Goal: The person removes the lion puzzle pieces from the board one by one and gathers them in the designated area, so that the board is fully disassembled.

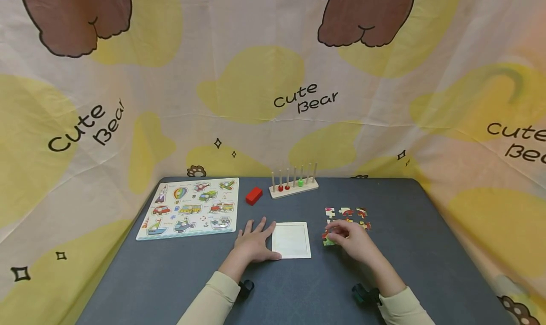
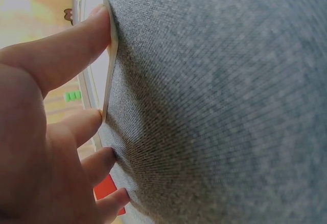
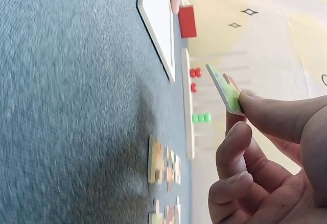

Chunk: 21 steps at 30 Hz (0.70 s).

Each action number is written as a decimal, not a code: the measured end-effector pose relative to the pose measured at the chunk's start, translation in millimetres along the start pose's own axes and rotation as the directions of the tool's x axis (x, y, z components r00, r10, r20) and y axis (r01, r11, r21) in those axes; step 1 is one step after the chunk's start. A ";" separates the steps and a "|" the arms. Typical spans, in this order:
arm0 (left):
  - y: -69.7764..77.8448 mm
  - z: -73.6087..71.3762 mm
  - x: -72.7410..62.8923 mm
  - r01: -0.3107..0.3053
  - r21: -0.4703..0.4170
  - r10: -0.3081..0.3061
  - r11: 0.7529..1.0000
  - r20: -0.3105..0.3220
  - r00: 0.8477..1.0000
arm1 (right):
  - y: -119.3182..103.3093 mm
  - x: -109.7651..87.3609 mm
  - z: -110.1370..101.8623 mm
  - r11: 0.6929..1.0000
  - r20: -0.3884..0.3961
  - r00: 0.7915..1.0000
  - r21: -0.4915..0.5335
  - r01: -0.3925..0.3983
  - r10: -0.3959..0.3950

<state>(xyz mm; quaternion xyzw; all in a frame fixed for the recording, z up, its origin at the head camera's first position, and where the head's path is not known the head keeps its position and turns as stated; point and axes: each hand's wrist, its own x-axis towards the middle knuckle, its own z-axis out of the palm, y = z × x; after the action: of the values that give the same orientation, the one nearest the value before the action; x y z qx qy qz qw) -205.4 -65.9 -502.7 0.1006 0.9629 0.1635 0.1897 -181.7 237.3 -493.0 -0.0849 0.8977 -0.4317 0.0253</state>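
A shallow white puzzle frame [image 1: 291, 256] lies flat on the dark grey table, with no pieces inside it. My left hand [image 1: 254, 245] rests spread at its left side. In the left wrist view, the thumb [image 2: 84, 35] and a fingertip touch the frame's edge, while other fingers rest on the table. With thumb and fingertips, my right hand [image 1: 353, 240] pinches a green jigsaw piece [image 3: 223, 89] above the table. Beneath and beyond that hand lie several loose jigsaw pieces [image 1: 346, 212] in rough rows; the hand hides some of them.
At the left lies a vehicle picture board [image 1: 170, 198]. A red block [image 1: 254, 196] sits behind the frame. Beside the block stands a wooden peg rack [image 1: 294, 189] with a few red and green beads. A printed cloth [image 1: 256, 85] hangs behind the table.
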 end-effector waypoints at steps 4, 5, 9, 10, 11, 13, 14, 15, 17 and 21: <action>1.1 -0.5 -0.6 -0.004 0.000 0.004 1.000 -0.001 1.000 | 3.6 -2.2 -7.0 1.000 -0.016 1.000 -0.001 -0.013 0.013; 1.4 -0.9 -1.0 -0.004 -0.002 0.004 1.000 0.000 1.000 | 4.8 -2.6 -8.8 1.000 -0.019 1.000 -0.004 -0.015 0.015; 1.3 -0.9 -1.6 -0.004 -0.004 0.004 1.000 0.001 1.000 | 9.8 -4.5 -16.1 1.000 -0.030 0.999 -0.015 -0.024 0.024; 1.3 -1.1 -1.5 -0.002 -0.005 0.002 1.000 0.003 1.000 | 11.3 -5.1 -18.1 1.000 -0.030 0.999 -0.019 -0.024 0.023; 1.1 -1.3 -1.4 -0.001 -0.004 0.001 1.000 0.005 1.000 | 12.7 -5.6 -19.7 0.999 -0.033 0.999 -0.019 -0.031 0.030; 1.4 -1.8 -1.6 -0.005 -0.008 0.005 1.000 0.004 1.000 | 16.2 -6.6 -23.7 0.999 -0.039 0.999 -0.021 -0.034 0.033; 1.3 -1.8 -1.7 -0.005 -0.010 0.005 1.000 0.004 1.000 | 17.9 -7.2 -25.8 0.999 -0.040 0.999 -0.023 -0.032 0.031; 1.3 -1.7 -1.6 -0.004 -0.012 0.005 1.000 0.006 1.000 | 19.5 -7.7 -27.8 0.999 -0.044 0.999 -0.022 -0.030 0.029; 1.2 -1.7 -2.1 -0.007 -0.014 0.007 1.000 0.005 1.000 | 22.8 -8.9 -31.9 0.999 -0.052 0.998 -0.023 -0.025 0.024; 0.8 -1.6 -2.7 -0.009 -0.017 0.009 1.000 0.001 1.000 | 31.6 -11.3 -40.2 0.998 -0.073 0.997 -0.047 -0.039 0.035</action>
<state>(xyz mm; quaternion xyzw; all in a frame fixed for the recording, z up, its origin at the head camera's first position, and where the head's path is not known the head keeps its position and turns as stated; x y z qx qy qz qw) -203.5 -66.3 -500.1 0.1032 0.9609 0.1725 0.1903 -179.6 289.7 -492.7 -0.0534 0.9096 -0.4120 -0.0010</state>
